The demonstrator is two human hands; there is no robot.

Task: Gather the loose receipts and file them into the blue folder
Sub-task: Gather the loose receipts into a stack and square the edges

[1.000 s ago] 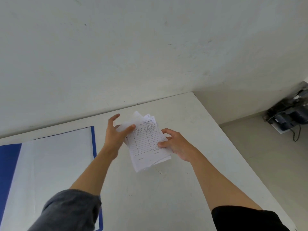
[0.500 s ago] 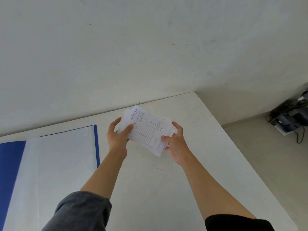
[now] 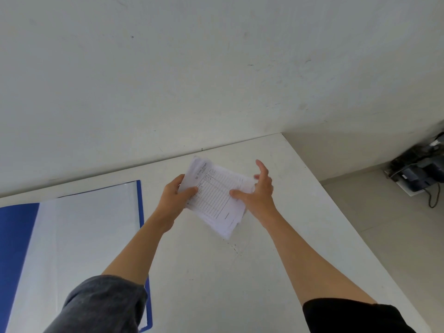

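Observation:
A stack of white receipts (image 3: 217,198) with printed tables is held above the white table, tilted down to the right. My left hand (image 3: 176,197) grips its left end, thumb on top. My right hand (image 3: 258,194) holds the right end with the thumb on the top sheet and the other fingers spread behind the edge. The blue folder (image 3: 141,227) lies open on the table to the left, with a clear plastic sleeve facing up; my left sleeve covers its lower part.
The white table (image 3: 216,272) meets a white wall at the back, and its right edge runs diagonally down to the right. Beyond that edge is pale floor with dark equipment and cables (image 3: 419,171) at the far right.
The stack has turned from nearly upright to lying crosswise between both hands and has risen slightly. My right hand has shifted to the stack's right end with its fingers spread.

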